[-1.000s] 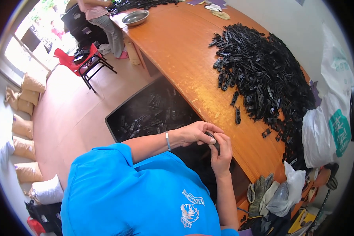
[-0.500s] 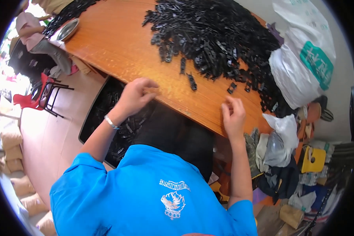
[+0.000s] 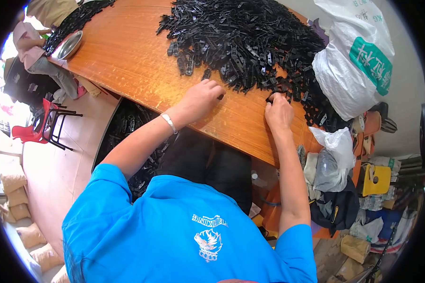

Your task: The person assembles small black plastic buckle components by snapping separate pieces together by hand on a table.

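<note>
A big heap of small black plastic parts covers the far side of the orange wooden table. At the near edge of the heap, my left hand is closed on a black plastic part, whose end shows beside the fingertips. One loose part lies just beyond its knuckles. Farther right, my right hand has its fingers pinched on another black plastic part, mostly hidden by the fingers.
A bin of black parts stands below the table edge at left. A white sack and a clear bag are at right. Across the table at far left, a person sits near a metal bowl. A red chair stands behind.
My left hand has moved right and forward from the table edge onto a loose part. My right hand has reached forward slightly and closed on a part. The view has shifted a little.
</note>
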The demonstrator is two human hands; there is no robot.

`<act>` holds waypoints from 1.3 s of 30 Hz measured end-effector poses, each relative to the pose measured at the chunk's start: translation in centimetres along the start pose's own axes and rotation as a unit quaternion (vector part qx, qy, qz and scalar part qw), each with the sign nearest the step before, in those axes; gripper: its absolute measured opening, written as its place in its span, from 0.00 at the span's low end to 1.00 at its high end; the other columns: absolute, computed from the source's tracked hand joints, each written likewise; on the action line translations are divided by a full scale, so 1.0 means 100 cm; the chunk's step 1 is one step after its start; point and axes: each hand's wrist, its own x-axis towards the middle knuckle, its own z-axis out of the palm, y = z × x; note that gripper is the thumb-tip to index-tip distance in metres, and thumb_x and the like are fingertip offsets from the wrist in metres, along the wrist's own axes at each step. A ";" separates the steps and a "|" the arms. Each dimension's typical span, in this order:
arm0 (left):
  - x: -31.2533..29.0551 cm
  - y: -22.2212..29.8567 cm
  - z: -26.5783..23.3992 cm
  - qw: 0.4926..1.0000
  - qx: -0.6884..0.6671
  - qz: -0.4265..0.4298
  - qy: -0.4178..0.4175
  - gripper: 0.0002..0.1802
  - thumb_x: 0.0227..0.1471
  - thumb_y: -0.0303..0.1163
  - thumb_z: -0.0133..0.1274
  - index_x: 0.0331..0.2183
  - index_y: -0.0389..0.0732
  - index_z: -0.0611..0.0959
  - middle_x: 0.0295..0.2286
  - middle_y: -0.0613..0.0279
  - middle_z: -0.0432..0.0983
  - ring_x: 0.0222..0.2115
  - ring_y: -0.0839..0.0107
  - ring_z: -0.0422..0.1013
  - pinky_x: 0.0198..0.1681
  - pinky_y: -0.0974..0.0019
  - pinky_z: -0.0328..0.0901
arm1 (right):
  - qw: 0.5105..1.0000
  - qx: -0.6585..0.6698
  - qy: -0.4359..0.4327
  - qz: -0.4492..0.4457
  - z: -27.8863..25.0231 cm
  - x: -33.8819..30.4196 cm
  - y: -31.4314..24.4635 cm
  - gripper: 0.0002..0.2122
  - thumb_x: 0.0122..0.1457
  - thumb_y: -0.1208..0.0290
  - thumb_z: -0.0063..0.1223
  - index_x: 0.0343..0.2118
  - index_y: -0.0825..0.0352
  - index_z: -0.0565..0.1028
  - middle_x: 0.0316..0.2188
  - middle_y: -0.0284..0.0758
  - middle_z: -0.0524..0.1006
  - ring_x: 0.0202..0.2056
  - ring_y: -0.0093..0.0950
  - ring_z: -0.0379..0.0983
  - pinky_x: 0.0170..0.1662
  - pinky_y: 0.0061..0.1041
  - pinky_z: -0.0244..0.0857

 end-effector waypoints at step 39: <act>-0.080 0.057 -0.021 0.646 -0.724 -0.239 0.032 0.18 0.68 0.29 0.57 0.57 0.38 0.76 0.45 0.58 0.83 0.46 0.71 0.81 0.49 0.68 0.76 | 0.915 0.272 -0.100 -0.280 -0.063 -0.083 -0.105 0.18 0.62 0.71 0.61 0.54 0.70 0.76 0.42 0.46 0.78 0.45 0.48 0.78 0.47 0.45 0.73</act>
